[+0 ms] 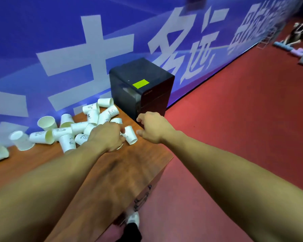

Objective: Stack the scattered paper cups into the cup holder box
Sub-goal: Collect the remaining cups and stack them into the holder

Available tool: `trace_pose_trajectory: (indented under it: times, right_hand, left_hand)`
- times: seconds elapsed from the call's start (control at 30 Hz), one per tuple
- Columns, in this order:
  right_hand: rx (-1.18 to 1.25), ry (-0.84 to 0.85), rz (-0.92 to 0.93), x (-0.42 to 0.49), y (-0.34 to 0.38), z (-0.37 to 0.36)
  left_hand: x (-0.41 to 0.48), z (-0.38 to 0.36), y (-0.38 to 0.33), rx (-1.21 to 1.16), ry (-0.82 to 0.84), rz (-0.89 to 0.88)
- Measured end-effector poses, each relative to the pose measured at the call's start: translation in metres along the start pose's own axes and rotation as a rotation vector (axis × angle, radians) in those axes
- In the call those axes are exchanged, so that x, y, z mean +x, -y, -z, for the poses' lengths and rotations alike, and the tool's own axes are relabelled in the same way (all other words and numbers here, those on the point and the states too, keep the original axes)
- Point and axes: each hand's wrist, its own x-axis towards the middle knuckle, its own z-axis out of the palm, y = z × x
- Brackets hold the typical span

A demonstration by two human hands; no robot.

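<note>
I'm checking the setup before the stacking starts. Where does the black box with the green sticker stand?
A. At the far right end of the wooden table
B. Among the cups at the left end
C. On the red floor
A: the black box stands on the wooden table's far right end, just beyond the scattered cups.

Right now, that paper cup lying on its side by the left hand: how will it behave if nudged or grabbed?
The paper cup lies on its side on the table, so a nudge would probably roll it in a curve, since it tapers. It looks thin and empty, likely very light and easily crushed. It sits near the table edge and could roll off.
</note>
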Motion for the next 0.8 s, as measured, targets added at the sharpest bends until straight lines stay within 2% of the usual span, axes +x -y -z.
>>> trace_pose_trajectory:
  times: [0.17,0.47,0.63,0.8]
  right_hand:
    - [-0.002,0.066,0.025,0.064,-0.002,-0.034]
    - [-0.011,0.308,-0.024,0.166,-0.034,-0.104]
    - [0.000,0.386,-0.003,0.198,-0.050,-0.143]
    - [-0.045,0.389,0.088,0.218,-0.065,-0.175]
  left_hand:
    - [0.043,-0.033,0.042,-0.057,-0.001,0.129]
    - [0.124,-0.104,0.089,-0.278,0.055,0.382]
    - [0.143,-0.130,0.103,-0.300,0.146,0.437]
    - [0.159,-0.148,0.103,-0.319,0.183,0.496]
